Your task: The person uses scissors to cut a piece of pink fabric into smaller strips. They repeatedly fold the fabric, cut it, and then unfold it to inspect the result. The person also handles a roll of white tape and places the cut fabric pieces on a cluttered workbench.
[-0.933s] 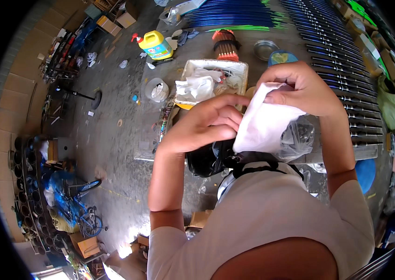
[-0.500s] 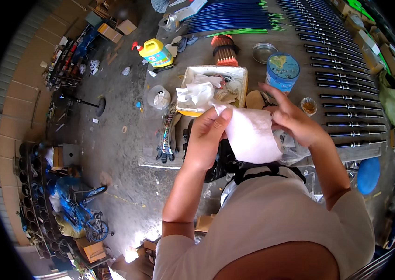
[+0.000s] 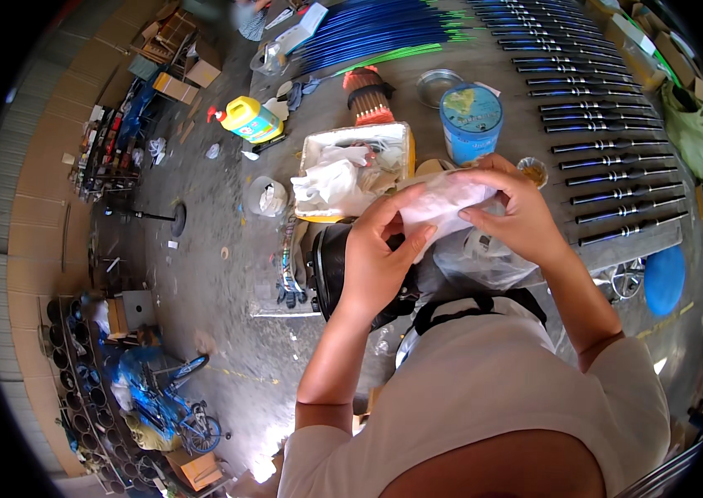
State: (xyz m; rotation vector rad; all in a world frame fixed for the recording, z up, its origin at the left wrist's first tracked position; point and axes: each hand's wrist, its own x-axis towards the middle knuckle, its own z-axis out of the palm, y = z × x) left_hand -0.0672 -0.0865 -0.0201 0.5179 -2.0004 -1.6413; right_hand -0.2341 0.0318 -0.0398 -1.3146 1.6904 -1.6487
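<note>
Between my two hands is a thin white cloth-like sheet, folded and crumpled over the table's near edge. My left hand is closed on its left side, thumb in front. My right hand pinches the right side between thumb and fingers. Just beyond stands a white-lined yellow box holding loose crumpled white sheets. Below the hands lies a clear plastic bag, and a black round object sits beside my left wrist. A blue tub stands past my right hand.
Rows of black-and-blue rods fill the table's right side; blue rods lie at the far end. A yellow bottle, a bundle of orange-tipped sticks, a metal dish and a small cup stand around the box.
The sheet, hanging spread out before, is now gathered and folded up between my hands. My right hand has moved left and its fingers have closed in. The view has shifted slightly.
</note>
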